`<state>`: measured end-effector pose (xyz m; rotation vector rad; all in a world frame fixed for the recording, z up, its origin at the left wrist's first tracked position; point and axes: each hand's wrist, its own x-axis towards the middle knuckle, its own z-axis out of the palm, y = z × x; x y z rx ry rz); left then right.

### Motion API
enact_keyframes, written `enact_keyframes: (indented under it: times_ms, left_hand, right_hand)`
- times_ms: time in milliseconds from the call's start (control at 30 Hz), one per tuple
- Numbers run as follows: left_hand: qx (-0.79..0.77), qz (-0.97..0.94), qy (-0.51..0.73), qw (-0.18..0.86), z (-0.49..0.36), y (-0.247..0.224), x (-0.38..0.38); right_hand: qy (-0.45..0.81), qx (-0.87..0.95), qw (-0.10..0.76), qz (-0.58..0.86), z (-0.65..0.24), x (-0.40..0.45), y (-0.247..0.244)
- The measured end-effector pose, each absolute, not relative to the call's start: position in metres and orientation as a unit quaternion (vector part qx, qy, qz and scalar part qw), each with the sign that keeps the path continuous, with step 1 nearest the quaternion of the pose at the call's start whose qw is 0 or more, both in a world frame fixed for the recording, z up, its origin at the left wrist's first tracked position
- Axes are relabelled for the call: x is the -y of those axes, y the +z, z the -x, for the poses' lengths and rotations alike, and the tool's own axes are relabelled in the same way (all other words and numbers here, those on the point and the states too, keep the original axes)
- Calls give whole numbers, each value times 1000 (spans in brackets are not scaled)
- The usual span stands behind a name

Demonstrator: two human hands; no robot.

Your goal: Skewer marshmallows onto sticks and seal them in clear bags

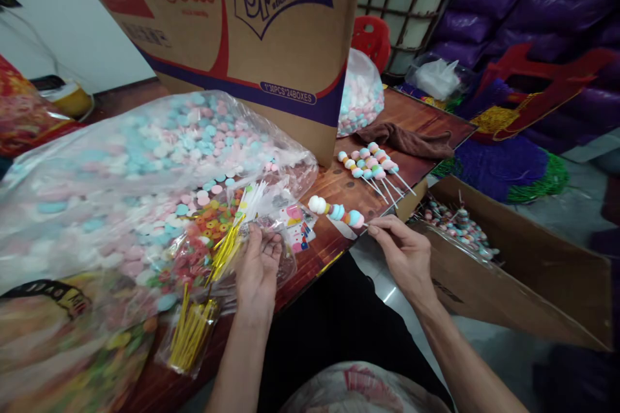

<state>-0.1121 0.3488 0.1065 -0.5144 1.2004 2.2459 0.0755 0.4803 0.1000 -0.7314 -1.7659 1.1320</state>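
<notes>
My right hand pinches the white stick of a marshmallow skewer. White, blue and pink marshmallows with orange-brown pieces between them are threaded on it, and it points to the left over the table edge. My left hand lies over clear plastic bags, its thumb apart from its half-curled fingers, and I see nothing gripped in it. Beside it are gold twist ties, white sticks and colourful gummy rings. Finished-looking skewers lie in a group further back on the table.
A large clear bag of marshmallows covers the table's left side. Behind it stands a tall cardboard carton. An open cardboard box with many skewers is at the right. A brown cloth and packed gold ties lie on the table.
</notes>
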Motion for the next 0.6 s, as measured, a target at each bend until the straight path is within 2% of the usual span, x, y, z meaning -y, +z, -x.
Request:
enact_keyframes:
  times_ms: [333,600]
  left_hand:
    - [-487,98,841,212,105,96,-342]
    - [-497,87,841,198,103,95,-342]
  right_hand:
    - [272,831,433,221,-87,-480,108]
    - [171,853,444,213,-95,-473,114]
